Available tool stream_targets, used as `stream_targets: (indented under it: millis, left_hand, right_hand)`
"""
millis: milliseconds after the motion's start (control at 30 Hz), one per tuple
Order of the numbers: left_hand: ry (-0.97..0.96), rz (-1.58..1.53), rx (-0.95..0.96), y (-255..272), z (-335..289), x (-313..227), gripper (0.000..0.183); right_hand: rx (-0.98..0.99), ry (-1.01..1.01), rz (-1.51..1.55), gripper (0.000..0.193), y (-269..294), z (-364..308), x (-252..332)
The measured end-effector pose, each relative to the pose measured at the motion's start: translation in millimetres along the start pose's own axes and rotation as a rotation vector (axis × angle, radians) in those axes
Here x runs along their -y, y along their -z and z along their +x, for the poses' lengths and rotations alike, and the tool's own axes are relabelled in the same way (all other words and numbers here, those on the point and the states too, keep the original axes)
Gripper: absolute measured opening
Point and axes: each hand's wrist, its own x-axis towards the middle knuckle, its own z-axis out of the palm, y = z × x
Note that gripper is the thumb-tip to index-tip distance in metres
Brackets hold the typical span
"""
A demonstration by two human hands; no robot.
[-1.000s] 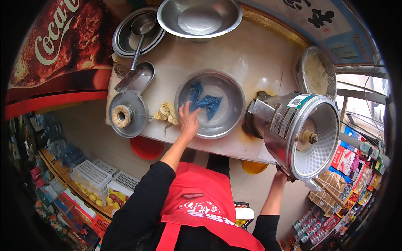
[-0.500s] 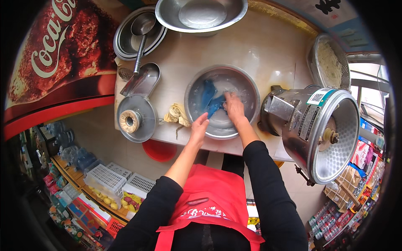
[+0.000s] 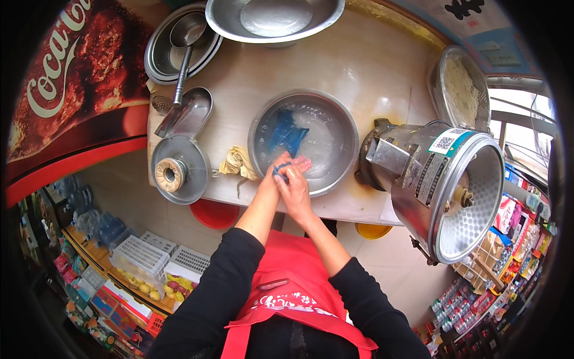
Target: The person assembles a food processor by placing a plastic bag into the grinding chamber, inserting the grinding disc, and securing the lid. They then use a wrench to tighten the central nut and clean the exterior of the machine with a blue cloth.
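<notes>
A metal basin (image 3: 348, 128) with shallow water stands near the table's front edge. In it lies a wet, crumpled blue cloth (image 3: 288, 133). My left hand (image 3: 293, 160) is over the basin's near rim, palm turned up and fingers stretched out to the right. Across its palm side near the wrist, my right hand (image 3: 293, 184) is closed, with a bit of blue cloth (image 3: 281, 170) under its fingertips. Whether this bit joins the cloth in the water, I cannot tell. A crumpled yellowish cloth (image 3: 238, 163) lies left of the basin.
On the left are a metal scoop (image 3: 188, 113), a ladle (image 3: 184, 63) on nested bowls, and a round metal part (image 3: 197, 173). A large metal basin (image 3: 276, 21) is at the back. Right stand a drum-shaped machine (image 3: 448, 185) and a strainer (image 3: 441, 90) holding pale food.
My right hand has left the water and come to my left hand at the near rim. The blue cloth in the water lies differently. The whole view has shifted slightly.
</notes>
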Motion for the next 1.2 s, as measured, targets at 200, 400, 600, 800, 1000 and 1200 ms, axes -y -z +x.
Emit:
stream_targets:
  millis: [200,400,600,800,1000,1200]
  left_hand:
    - [-0.863,0.874,-0.046,11,-25,27,0.069]
    - [-0.654,0.663,-0.319,-4,-35,25,0.078]
    - [-0.304,0.422,-0.266,-35,-33,21,0.057]
    - [-0.807,0.873,-0.381,-24,-20,41,0.063]
    - [-1.403,1.587,-0.765,-16,-6,6,0.045]
    - [-1.312,1.604,-0.767,-41,2,-3,0.033]
  right_hand:
    - [-0.045,-0.205,-0.337,0.013,21,73,-68]
    - [0.152,-0.227,-0.503,0.022,32,92,-92]
    - [0.213,-0.050,-0.183,0.017,19,4,-4]
    - [-0.017,-0.295,-0.349,0.018,17,32,-46]
    - [0.022,-0.168,-0.789,0.016,42,53,-86]
    - [-0.048,-0.139,-0.689,0.015,42,68,-69]
